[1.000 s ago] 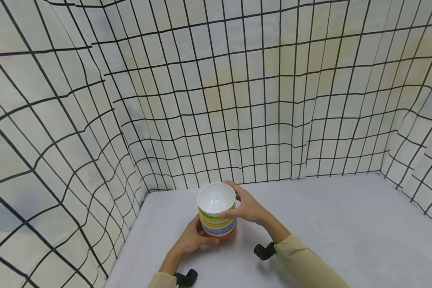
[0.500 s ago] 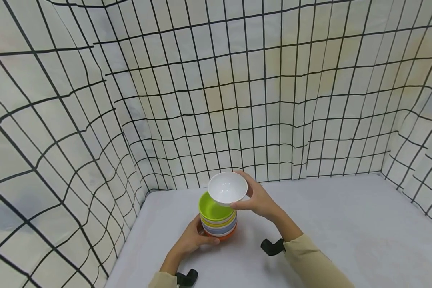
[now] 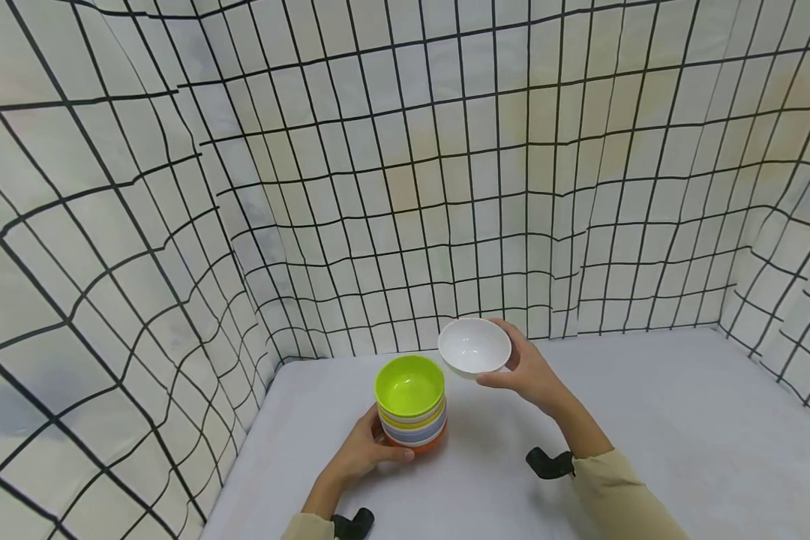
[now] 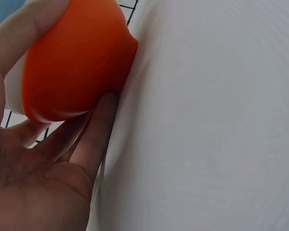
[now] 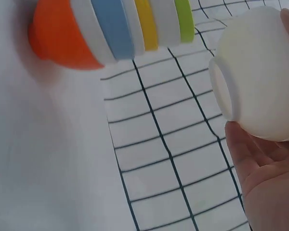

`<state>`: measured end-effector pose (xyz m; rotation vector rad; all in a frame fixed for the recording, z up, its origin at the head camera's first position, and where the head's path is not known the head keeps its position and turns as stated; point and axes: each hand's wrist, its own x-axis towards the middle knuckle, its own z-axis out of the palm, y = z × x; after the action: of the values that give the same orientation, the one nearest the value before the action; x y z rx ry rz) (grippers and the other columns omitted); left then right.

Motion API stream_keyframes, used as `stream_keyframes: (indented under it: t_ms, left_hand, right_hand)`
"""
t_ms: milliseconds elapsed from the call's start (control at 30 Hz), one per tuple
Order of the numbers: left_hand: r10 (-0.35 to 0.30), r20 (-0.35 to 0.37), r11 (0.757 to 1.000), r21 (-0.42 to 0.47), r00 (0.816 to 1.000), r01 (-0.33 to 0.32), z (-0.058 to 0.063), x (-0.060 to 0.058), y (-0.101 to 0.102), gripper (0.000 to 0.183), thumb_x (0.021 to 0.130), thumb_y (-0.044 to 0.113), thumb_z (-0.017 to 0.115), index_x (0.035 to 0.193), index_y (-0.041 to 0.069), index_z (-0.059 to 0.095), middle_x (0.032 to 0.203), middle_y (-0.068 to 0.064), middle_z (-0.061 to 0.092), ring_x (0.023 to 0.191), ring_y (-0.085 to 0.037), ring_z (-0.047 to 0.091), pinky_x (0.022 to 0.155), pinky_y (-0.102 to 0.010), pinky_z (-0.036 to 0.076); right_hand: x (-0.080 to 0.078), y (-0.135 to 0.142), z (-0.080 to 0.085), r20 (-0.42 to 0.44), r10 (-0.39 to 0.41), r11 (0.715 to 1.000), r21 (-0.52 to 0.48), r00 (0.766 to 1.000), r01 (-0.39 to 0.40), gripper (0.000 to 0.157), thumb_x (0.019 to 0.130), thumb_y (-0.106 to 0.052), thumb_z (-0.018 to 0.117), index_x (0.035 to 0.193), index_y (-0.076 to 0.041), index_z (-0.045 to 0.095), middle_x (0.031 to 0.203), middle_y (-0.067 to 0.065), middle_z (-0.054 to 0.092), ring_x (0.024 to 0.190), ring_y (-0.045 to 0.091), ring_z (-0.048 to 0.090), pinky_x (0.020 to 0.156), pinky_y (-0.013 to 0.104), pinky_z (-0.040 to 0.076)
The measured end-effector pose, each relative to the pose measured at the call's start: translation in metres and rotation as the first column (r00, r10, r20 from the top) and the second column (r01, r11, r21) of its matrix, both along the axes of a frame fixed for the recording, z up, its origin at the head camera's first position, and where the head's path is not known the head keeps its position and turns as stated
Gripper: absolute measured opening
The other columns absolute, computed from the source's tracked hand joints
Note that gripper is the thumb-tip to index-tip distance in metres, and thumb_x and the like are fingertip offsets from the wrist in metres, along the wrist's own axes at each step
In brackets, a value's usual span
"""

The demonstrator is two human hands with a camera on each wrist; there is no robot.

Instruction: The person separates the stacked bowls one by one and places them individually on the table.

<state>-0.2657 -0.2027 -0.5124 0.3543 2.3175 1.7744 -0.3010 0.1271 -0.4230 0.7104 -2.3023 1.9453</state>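
In the head view, my right hand [image 3: 533, 382] grips a white bowl [image 3: 472, 346] by its right side, raised to the right of a stack of bowls. The right wrist view shows this bowl's outside and foot ring [image 5: 224, 89]. A lime-green bowl [image 3: 408, 384] tops the nested stack. Below it come white, yellow and blue bowls [image 5: 113, 29], with an orange bowl [image 4: 79, 67] at the bottom. My left hand [image 3: 361, 454] holds the stack low down, thumb and fingers around the orange bowl, which stands on the table.
A white cloth-covered table [image 3: 648, 420] lies under the stack. White walls with a black grid [image 3: 405, 165] rise behind and to the left. A black wrist piece [image 3: 550, 463] sticks out from the right sleeve, and another black piece [image 3: 354, 523] from the left.
My right hand has lifted the white bowl off the top of the stack and carried it to the right, uncovering the green bowl. The left hand has stayed at the stack's base.
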Motion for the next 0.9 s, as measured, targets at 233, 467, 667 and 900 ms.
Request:
stream_keyframes:
  t_ms: [233, 467, 667, 900]
  left_hand:
    - [0.001, 0.002, 1.0, -0.006, 1.0, -0.001, -0.001, 0.001, 0.001, 0.101, 0.07, 0.017, 0.095, 0.155, 0.022, 0.039, 0.152, -0.007, 0.053, 0.144, -0.034, 0.047, 0.123, -0.057, 0.036]
    - [0.005, 0.002, 1.0, -0.003, 1.0, -0.005, 0.001, 0.001, 0.001, 0.1, 0.07, 0.017, 0.095, 0.154, 0.024, 0.04, 0.151, -0.005, 0.054, 0.143, -0.033, 0.048, 0.123, -0.057, 0.037]
    - [0.004, 0.004, 1.0, -0.005, 1.0, -0.004, 0.0, 0.0, 0.002, 0.1, 0.07, 0.017, 0.095, 0.154, 0.024, 0.04, 0.151, -0.004, 0.054, 0.143, -0.033, 0.049, 0.123, -0.056, 0.037]
    - [0.014, 0.009, 1.0, -0.019, 1.0, -0.014, 0.002, 0.001, 0.001, 0.101, 0.07, 0.018, 0.095, 0.154, 0.023, 0.039, 0.152, -0.005, 0.054, 0.145, -0.034, 0.046, 0.123, -0.058, 0.035]
  right_hand:
    - [0.0, 0.029, -0.012, -0.002, -0.041, 0.999, 0.007, 0.999, 0.041, 0.098, 0.078, -0.009, 0.088, 0.157, -0.013, 0.031, 0.154, 0.015, 0.042, 0.139, 0.04, 0.048, 0.101, 0.02, 0.053]
    - [-0.006, 0.049, -0.017, -0.001, -0.103, 0.993, 0.061, 0.995, 0.103, 0.102, 0.079, -0.013, 0.088, 0.159, -0.01, 0.025, 0.156, 0.018, 0.04, 0.14, 0.042, 0.047, 0.098, 0.016, 0.051]
    - [-0.011, 0.069, -0.024, 0.007, -0.14, 0.985, 0.098, 0.99, 0.139, 0.103, 0.079, -0.014, 0.089, 0.16, -0.009, 0.024, 0.156, 0.018, 0.038, 0.14, 0.042, 0.046, 0.096, 0.011, 0.048]
    - [-0.013, 0.085, -0.027, 0.03, -0.192, 0.975, 0.125, 0.981, 0.186, 0.107, 0.081, -0.015, 0.087, 0.162, -0.006, 0.018, 0.158, 0.022, 0.035, 0.142, 0.043, 0.042, 0.099, 0.011, 0.047]
